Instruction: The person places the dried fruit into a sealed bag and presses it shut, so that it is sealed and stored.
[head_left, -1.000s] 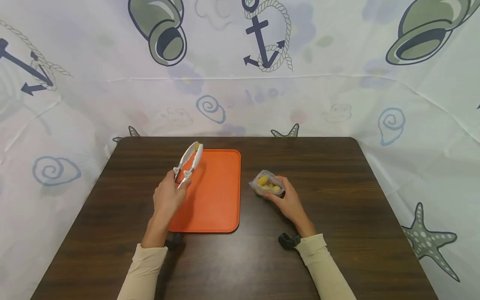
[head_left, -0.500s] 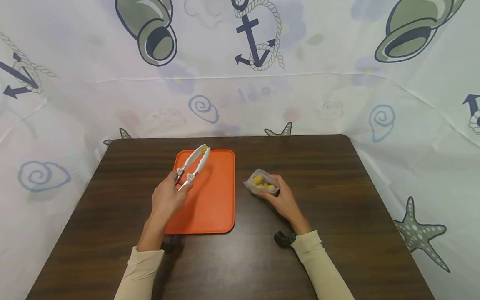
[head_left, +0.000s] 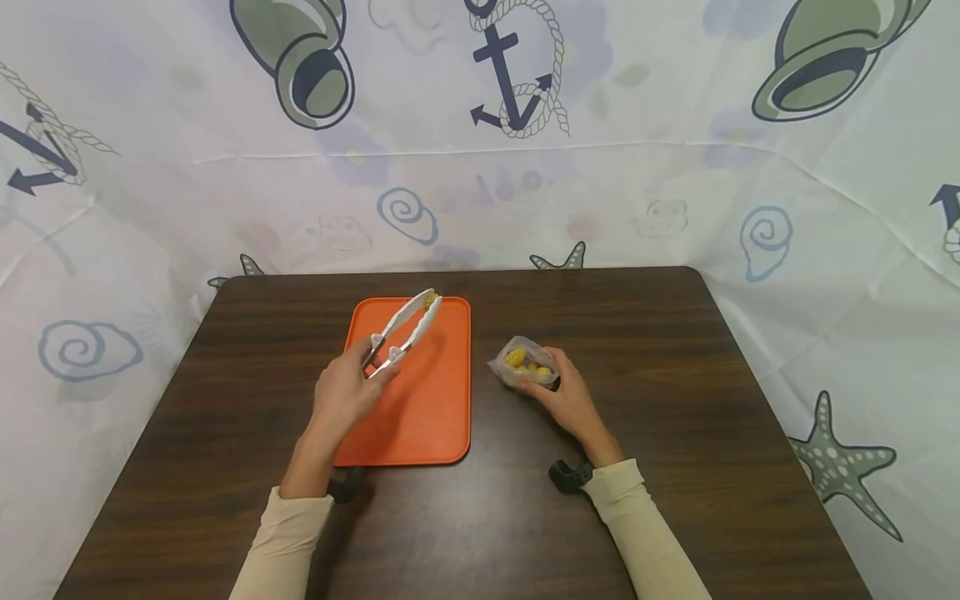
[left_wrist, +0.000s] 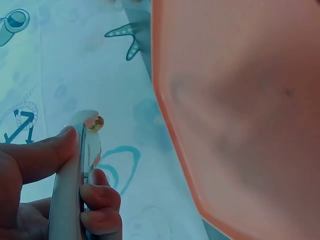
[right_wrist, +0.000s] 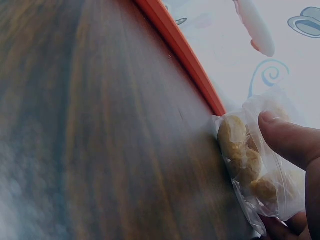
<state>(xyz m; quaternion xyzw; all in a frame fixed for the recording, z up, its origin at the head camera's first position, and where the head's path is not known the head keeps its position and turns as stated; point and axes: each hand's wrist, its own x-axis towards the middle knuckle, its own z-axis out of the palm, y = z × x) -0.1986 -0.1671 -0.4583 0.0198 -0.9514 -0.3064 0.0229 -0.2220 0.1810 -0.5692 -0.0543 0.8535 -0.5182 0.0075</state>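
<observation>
My left hand [head_left: 347, 393] grips a pair of white-tipped metal tongs [head_left: 408, 323] above the orange tray [head_left: 431, 417]. Between the tong tips is a small yellow piece [head_left: 431, 301]; in the left wrist view this yellow-brown piece [left_wrist: 96, 123] looks rounded. On the right, the fingers and thumb of my right hand [head_left: 572, 407] hold a clear plastic bag [head_left: 504, 367] on the table, its mouth facing up. Several yellow oval pieces [head_left: 516, 358] lie inside the bag. Seen from the right wrist, the thumb presses the bag's side [right_wrist: 285, 195].
A dark wood-grain table [head_left: 637, 333] carries the tray and the bag, which stands a short way right of the tray's edge. Behind the table hangs a white cloth [head_left: 637, 200] printed with anchors, shells and starfish. A black band [head_left: 570, 475] sits on the right wrist.
The tongs with the yellow piece have moved right, farther over the tray, in my left hand. My right hand still holds the bag in the same place. The head view has shifted slightly.
</observation>
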